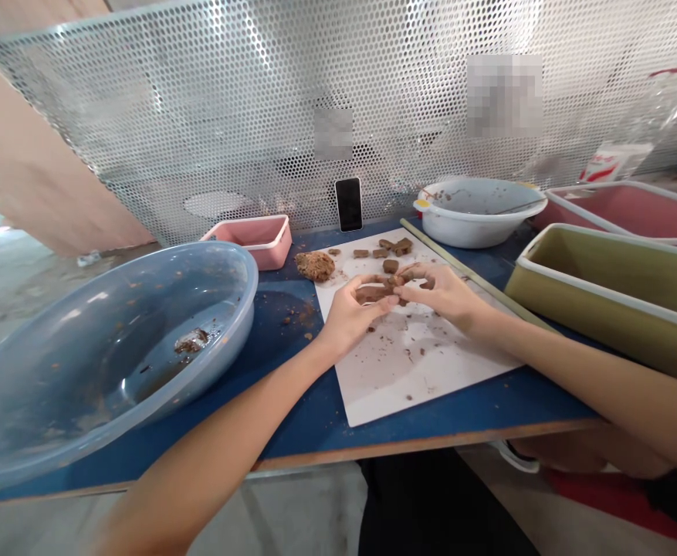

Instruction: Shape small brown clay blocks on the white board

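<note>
Perforated metal sheeting backs a blue desk [292, 401], and a white board [419, 363] lies near the desk's front edge. Over the middle of that board the left hand [346, 313] and the right hand [445, 293] meet, fingers together and pinched on a brown clay lump [373, 293] held between them just above the board. The lump looks soft and damp, likely to dent or smear under pressure and to stick a little, so a light hold at its two ends, as now, seems the safest place to take it. More small clay pieces [393, 249] sit toward the board's far edge, with a rougher brown ball [315, 265] off its far left corner. A large clear basin [112, 347] fills the desk's left end, a pink tray [254, 238] and a dark phone [348, 204] stand at the back edge, a white bowl [477, 208] sits back right, and an olive trough [610, 293] lines the right side.
</note>
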`<state>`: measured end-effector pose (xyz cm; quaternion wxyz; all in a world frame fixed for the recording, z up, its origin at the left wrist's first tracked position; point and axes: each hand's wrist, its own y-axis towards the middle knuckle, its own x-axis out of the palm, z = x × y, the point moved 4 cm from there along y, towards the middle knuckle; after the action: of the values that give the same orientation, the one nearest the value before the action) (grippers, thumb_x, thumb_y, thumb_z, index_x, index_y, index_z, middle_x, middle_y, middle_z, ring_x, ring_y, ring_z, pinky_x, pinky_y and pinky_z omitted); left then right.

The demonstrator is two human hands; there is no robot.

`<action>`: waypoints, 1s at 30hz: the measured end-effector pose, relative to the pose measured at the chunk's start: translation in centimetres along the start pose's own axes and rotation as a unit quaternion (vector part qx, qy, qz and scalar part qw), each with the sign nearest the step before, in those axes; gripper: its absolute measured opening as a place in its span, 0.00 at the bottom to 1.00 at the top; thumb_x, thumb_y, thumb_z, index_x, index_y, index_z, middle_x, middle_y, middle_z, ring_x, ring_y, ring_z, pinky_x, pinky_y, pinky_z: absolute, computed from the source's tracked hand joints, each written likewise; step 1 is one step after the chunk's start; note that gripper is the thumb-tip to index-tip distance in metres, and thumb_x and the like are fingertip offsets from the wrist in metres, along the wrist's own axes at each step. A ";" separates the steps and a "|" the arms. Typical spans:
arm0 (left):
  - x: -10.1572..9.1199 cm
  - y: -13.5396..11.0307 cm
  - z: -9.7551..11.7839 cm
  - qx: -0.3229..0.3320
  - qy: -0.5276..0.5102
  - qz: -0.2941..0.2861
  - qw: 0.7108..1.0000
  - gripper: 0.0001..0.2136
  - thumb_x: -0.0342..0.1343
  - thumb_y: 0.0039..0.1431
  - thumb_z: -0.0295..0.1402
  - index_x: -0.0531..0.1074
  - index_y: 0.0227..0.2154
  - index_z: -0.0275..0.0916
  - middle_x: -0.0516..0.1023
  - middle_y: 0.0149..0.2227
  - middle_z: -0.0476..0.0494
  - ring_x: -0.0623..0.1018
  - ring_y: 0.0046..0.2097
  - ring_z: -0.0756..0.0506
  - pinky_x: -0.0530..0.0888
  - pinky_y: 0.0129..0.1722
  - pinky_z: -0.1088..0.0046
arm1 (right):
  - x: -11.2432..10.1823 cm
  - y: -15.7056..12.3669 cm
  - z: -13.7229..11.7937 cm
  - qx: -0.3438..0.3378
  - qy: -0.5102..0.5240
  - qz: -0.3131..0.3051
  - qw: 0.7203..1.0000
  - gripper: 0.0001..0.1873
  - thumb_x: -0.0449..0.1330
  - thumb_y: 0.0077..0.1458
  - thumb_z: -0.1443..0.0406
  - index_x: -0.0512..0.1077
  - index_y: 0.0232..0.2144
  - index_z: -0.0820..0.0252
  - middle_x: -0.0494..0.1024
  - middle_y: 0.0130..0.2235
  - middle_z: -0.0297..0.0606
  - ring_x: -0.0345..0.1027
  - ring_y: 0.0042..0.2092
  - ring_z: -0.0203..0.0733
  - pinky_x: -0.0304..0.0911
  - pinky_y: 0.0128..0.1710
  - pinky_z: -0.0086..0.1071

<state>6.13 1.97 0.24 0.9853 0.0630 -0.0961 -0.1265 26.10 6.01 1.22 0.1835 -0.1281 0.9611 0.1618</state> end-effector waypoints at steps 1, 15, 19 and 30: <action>0.0 0.0 0.0 0.003 0.002 0.004 1.000 0.28 0.84 0.52 0.45 0.82 0.51 0.40 0.90 0.47 0.37 0.88 0.49 0.37 0.82 0.52 0.59 | 0.1 0.0 -0.1 0.004 0.005 -0.002 1.000 0.25 0.76 0.52 0.40 0.85 0.35 0.54 0.87 0.49 0.45 0.80 0.54 0.61 0.77 0.56 0.53; -0.3 0.2 -0.4 -0.010 -0.054 0.026 0.998 0.27 0.86 0.49 0.44 0.81 0.47 0.39 0.89 0.42 0.41 0.87 0.42 0.42 0.79 0.45 0.65 | -0.1 -0.4 -1.0 -0.006 0.021 -0.020 1.000 0.32 0.70 0.58 0.32 0.86 0.34 0.53 0.86 0.50 0.46 0.79 0.55 0.61 0.75 0.57 0.51; -0.4 0.2 -0.4 -0.026 -0.086 0.029 0.996 0.26 0.86 0.49 0.42 0.81 0.46 0.39 0.89 0.41 0.42 0.88 0.43 0.42 0.80 0.46 0.64 | -0.4 -0.1 -0.1 -0.013 0.042 -0.007 0.999 0.25 0.71 0.58 0.38 0.87 0.35 0.51 0.87 0.51 0.46 0.80 0.57 0.63 0.72 0.64 0.58; -0.6 0.5 -1.2 -0.070 -0.157 0.033 0.985 0.28 0.87 0.45 0.37 0.81 0.46 0.39 0.90 0.42 0.41 0.89 0.45 0.41 0.81 0.47 0.65 | -0.7 -0.3 -0.8 -0.051 -0.034 -0.018 0.998 0.20 0.66 0.63 0.45 0.89 0.41 0.50 0.86 0.54 0.45 0.79 0.59 0.61 0.67 0.70 0.57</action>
<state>5.92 2.77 -0.97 0.9637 -0.0296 -0.2425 -0.1082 26.58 5.59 2.13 0.2122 -0.1494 0.9423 0.2114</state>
